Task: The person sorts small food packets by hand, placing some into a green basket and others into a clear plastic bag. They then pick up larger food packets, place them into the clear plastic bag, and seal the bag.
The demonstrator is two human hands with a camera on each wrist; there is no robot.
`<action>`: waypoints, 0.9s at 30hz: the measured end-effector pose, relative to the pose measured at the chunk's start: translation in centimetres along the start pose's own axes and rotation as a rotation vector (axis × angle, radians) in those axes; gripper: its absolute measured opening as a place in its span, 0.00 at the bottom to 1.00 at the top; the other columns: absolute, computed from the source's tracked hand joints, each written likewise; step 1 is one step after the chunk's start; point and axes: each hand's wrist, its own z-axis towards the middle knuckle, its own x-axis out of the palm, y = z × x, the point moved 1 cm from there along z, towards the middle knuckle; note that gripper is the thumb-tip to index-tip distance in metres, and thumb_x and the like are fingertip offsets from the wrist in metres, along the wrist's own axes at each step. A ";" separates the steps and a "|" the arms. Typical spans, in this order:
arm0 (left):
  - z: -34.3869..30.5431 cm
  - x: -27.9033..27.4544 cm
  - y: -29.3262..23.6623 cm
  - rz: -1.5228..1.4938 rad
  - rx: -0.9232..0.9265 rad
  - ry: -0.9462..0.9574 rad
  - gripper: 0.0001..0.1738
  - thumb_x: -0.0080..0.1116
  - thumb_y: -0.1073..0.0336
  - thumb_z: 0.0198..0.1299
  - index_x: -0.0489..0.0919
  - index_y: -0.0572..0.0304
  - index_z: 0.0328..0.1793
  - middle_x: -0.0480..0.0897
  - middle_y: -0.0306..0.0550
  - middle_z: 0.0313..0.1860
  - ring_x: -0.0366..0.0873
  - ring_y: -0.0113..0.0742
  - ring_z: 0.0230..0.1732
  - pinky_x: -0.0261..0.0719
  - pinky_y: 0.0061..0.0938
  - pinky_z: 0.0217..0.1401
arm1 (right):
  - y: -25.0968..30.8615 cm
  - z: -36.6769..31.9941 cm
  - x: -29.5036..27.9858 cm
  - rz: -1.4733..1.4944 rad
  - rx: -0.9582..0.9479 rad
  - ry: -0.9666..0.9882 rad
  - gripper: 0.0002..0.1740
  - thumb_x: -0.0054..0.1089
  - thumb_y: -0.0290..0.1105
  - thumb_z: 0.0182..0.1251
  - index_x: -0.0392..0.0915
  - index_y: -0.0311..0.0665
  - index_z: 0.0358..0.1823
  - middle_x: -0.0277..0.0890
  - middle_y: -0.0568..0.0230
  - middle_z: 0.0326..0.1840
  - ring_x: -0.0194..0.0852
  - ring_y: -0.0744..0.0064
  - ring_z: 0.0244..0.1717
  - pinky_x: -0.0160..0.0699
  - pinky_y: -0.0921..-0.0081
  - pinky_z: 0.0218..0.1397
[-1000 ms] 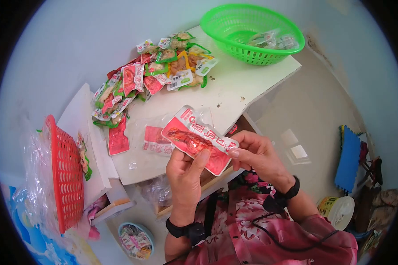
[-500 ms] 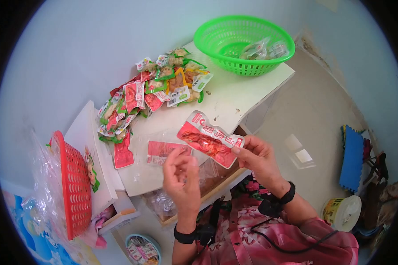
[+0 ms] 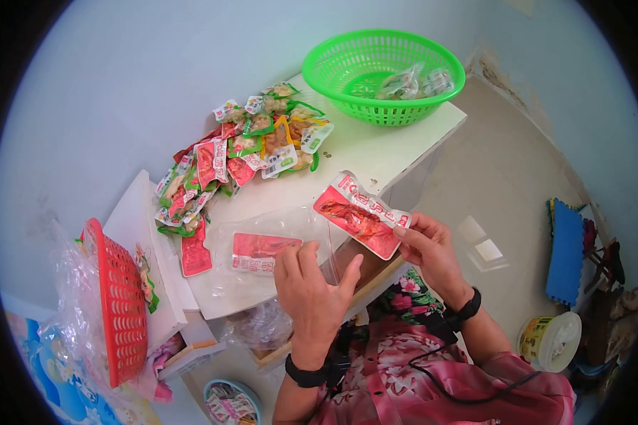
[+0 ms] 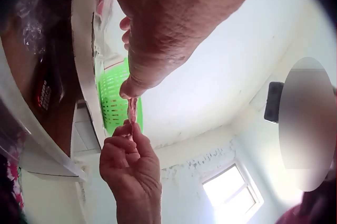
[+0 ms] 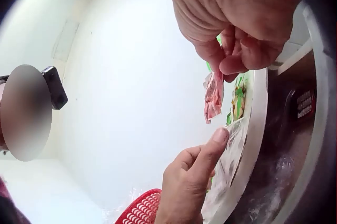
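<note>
My right hand [image 3: 432, 251] pinches the right end of a red-and-white snack packet [image 3: 354, 216], its printed front facing up, above the front of the white table. My left hand [image 3: 310, 301] is apart from the packet, thumb spread away from straight fingers, with nothing in its grasp. Just beyond the left fingertips, a clear plastic bag [image 3: 223, 283] lies on the table with another red packet [image 3: 262, 248] in or under it. In the right wrist view, the pinched packet [image 5: 212, 97] hangs from thumb and fingers, above the left hand [image 5: 187, 182].
A pile of snack packets [image 3: 244, 145] lies against the wall. Behind it a green basket [image 3: 390, 113] holds several clear bags. At left stands a red basket [image 3: 124, 304] with plastic film. An open drawer [image 3: 365, 280] sits below the table edge; a small bin [image 3: 255, 404] is on the floor.
My left hand has let go of the packet and opened. The right hand has carried the packet away to the right. The head view has shifted slightly.
</note>
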 end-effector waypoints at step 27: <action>-0.7 0.1 0.7 -0.154 0.005 -0.177 0.13 0.64 0.76 0.57 0.82 0.63 0.49 0.79 0.50 0.38 0.79 0.50 0.38 0.77 0.40 0.39 | 1.6 3.4 4.7 -0.319 0.158 0.248 0.06 0.64 0.33 0.73 0.82 0.38 0.40 0.76 0.77 0.27 0.64 0.89 0.22 0.56 0.89 0.24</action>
